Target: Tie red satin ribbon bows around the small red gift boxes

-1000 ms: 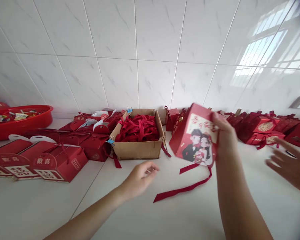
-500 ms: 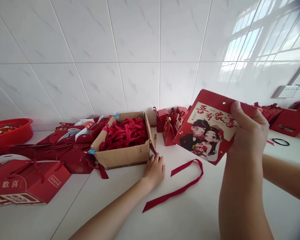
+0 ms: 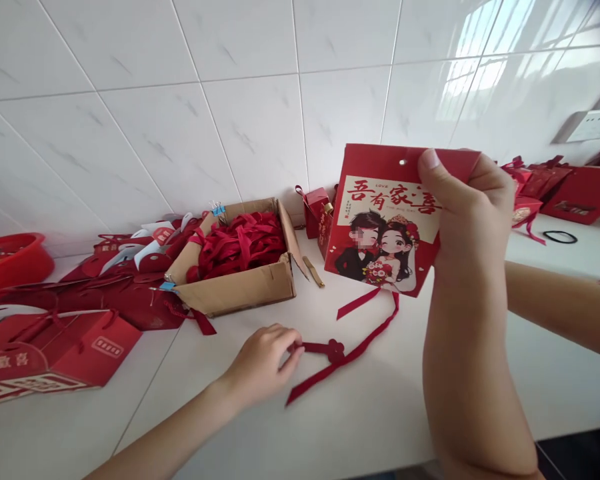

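Note:
My right hand (image 3: 467, 200) is closed on the top corner of a flat red gift box (image 3: 380, 220) printed with a cartoon wedding couple, held upright above the white counter (image 3: 370, 413). From the box's bottom edge a red ribbon (image 3: 353, 343) hangs down and trails across the counter. My left hand (image 3: 260, 363) rests on the counter with thumb and fingers pinched on the end of a second red ribbon with a knot (image 3: 325, 348). A cardboard box (image 3: 240, 287) full of red ribbons stands just behind my left hand.
Flattened and folded red gift boxes (image 3: 55, 347) cover the counter at left, beside a red basin (image 3: 10, 260). Small assembled red boxes (image 3: 315, 210) stand by the tiled wall. Another person's forearm (image 3: 565, 310) reaches in from the right. More red boxes (image 3: 575, 187) and a black hair tie (image 3: 560, 237) lie far right.
My left hand went to the cardboard box's corner, then drew back towards me pinching a knotted ribbon. My right hand raised the printed box and turned it upright. The other person's open hand left view.

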A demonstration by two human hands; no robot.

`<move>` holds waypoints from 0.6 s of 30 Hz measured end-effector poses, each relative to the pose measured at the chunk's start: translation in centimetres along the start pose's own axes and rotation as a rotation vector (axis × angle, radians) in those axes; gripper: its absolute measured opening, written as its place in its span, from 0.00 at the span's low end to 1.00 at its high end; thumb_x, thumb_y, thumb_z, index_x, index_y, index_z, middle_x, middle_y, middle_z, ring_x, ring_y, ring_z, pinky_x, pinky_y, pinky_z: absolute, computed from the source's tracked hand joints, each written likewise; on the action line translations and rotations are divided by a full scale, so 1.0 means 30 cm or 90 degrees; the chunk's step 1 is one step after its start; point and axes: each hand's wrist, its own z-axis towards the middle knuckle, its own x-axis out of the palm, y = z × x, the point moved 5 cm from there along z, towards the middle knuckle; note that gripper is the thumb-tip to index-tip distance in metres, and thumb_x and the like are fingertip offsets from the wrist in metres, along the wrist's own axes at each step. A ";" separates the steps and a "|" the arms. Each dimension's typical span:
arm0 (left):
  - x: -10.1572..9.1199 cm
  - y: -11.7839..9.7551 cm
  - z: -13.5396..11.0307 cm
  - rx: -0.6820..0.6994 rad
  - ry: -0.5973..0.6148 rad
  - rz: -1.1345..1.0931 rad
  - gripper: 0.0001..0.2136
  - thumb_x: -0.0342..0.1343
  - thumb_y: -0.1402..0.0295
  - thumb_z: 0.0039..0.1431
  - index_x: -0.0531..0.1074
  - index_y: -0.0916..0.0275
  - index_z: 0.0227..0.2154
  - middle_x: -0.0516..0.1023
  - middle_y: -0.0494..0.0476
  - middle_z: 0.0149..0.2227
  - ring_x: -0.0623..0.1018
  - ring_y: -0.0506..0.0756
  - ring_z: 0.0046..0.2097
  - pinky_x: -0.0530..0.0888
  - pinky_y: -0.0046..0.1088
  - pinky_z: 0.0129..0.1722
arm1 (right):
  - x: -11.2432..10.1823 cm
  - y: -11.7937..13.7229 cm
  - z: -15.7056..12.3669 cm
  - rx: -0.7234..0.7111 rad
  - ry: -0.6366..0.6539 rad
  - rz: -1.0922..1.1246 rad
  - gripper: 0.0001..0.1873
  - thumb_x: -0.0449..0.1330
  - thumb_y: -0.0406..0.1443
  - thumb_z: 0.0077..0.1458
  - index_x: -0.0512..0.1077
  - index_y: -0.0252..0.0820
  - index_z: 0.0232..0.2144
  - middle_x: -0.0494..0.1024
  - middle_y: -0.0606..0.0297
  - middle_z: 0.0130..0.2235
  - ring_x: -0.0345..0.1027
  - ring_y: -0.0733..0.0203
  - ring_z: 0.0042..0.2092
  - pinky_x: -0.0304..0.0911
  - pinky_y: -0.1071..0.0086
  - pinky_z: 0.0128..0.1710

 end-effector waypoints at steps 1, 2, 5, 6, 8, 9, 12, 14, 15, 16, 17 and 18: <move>-0.010 -0.003 0.004 0.006 -0.010 0.010 0.08 0.48 0.70 0.58 0.72 0.60 0.32 0.77 0.58 0.32 0.75 0.58 0.36 0.70 0.34 0.37 | 0.007 -0.003 -0.002 0.006 0.015 -0.012 0.08 0.62 0.32 0.51 0.68 0.37 0.23 0.70 0.71 0.24 0.68 0.69 0.26 0.65 0.71 0.27; -0.016 -0.012 0.010 0.018 -0.013 0.012 0.07 0.49 0.72 0.57 0.72 0.60 0.33 0.77 0.58 0.34 0.75 0.58 0.37 0.70 0.34 0.38 | 0.012 -0.007 -0.004 0.005 0.024 -0.023 0.08 0.62 0.32 0.51 0.68 0.37 0.22 0.69 0.72 0.24 0.67 0.69 0.26 0.65 0.72 0.27; -0.006 -0.058 0.033 0.057 0.013 -0.021 0.09 0.51 0.73 0.54 0.72 0.60 0.38 0.77 0.58 0.39 0.75 0.58 0.41 0.70 0.33 0.41 | 0.022 -0.023 -0.005 -0.024 0.059 -0.045 0.09 0.62 0.33 0.52 0.67 0.37 0.22 0.68 0.73 0.23 0.65 0.71 0.26 0.63 0.73 0.27; 0.004 -0.074 0.041 0.064 0.031 -0.034 0.10 0.52 0.72 0.55 0.73 0.60 0.39 0.77 0.58 0.39 0.75 0.58 0.42 0.71 0.33 0.41 | 0.024 -0.028 -0.005 -0.039 0.068 -0.050 0.10 0.62 0.34 0.52 0.67 0.37 0.23 0.68 0.73 0.23 0.65 0.71 0.26 0.63 0.73 0.27; 0.027 -0.100 0.056 0.069 0.060 -0.047 0.10 0.54 0.68 0.56 0.74 0.60 0.40 0.78 0.57 0.40 0.76 0.58 0.43 0.71 0.33 0.41 | 0.026 -0.035 -0.007 -0.064 0.079 -0.057 0.10 0.62 0.36 0.53 0.67 0.37 0.24 0.68 0.73 0.24 0.65 0.71 0.26 0.62 0.72 0.28; 0.037 -0.109 0.064 0.069 0.067 -0.046 0.10 0.55 0.66 0.57 0.74 0.60 0.41 0.78 0.57 0.41 0.76 0.58 0.43 0.71 0.33 0.42 | 0.027 -0.038 -0.008 -0.068 0.082 -0.061 0.11 0.62 0.37 0.53 0.67 0.36 0.24 0.67 0.72 0.24 0.65 0.70 0.27 0.62 0.72 0.28; 0.065 -0.123 0.088 0.068 0.082 -0.035 0.12 0.56 0.63 0.57 0.75 0.59 0.42 0.79 0.55 0.41 0.76 0.57 0.44 0.71 0.32 0.41 | 0.035 -0.050 -0.013 -0.069 0.087 -0.066 0.11 0.62 0.37 0.53 0.67 0.37 0.24 0.68 0.71 0.24 0.65 0.69 0.27 0.62 0.72 0.28; 0.082 -0.124 0.099 0.071 0.099 -0.026 0.10 0.56 0.63 0.57 0.76 0.58 0.40 0.79 0.54 0.39 0.76 0.56 0.43 0.71 0.31 0.40 | 0.043 -0.057 -0.015 -0.069 0.095 -0.061 0.11 0.62 0.37 0.53 0.67 0.39 0.23 0.69 0.69 0.25 0.66 0.68 0.27 0.63 0.71 0.27; 0.090 -0.123 0.103 0.074 0.107 -0.017 0.09 0.56 0.63 0.57 0.77 0.58 0.39 0.78 0.54 0.39 0.75 0.56 0.43 0.71 0.31 0.39 | 0.047 -0.060 -0.016 -0.068 0.100 -0.059 0.11 0.62 0.37 0.53 0.67 0.39 0.23 0.69 0.69 0.25 0.66 0.67 0.27 0.63 0.71 0.27; 0.096 -0.120 0.106 0.077 0.111 -0.007 0.09 0.56 0.64 0.57 0.77 0.58 0.38 0.78 0.54 0.39 0.75 0.56 0.43 0.71 0.31 0.39 | 0.052 -0.062 -0.017 -0.068 0.105 -0.058 0.11 0.62 0.37 0.53 0.67 0.40 0.23 0.69 0.68 0.25 0.66 0.67 0.27 0.63 0.71 0.27; 0.100 -0.117 0.107 0.079 0.111 0.004 0.09 0.56 0.64 0.57 0.78 0.58 0.38 0.78 0.54 0.39 0.75 0.56 0.42 0.71 0.31 0.39 | 0.057 -0.065 -0.019 -0.068 0.111 -0.058 0.11 0.62 0.38 0.54 0.67 0.40 0.23 0.69 0.68 0.25 0.65 0.67 0.27 0.63 0.71 0.27; 0.103 -0.113 0.107 0.080 0.110 0.013 0.09 0.57 0.64 0.57 0.78 0.58 0.38 0.78 0.54 0.39 0.75 0.56 0.42 0.71 0.32 0.40 | 0.063 -0.067 -0.020 -0.069 0.116 -0.059 0.11 0.62 0.39 0.54 0.67 0.40 0.23 0.69 0.69 0.25 0.65 0.67 0.27 0.63 0.71 0.27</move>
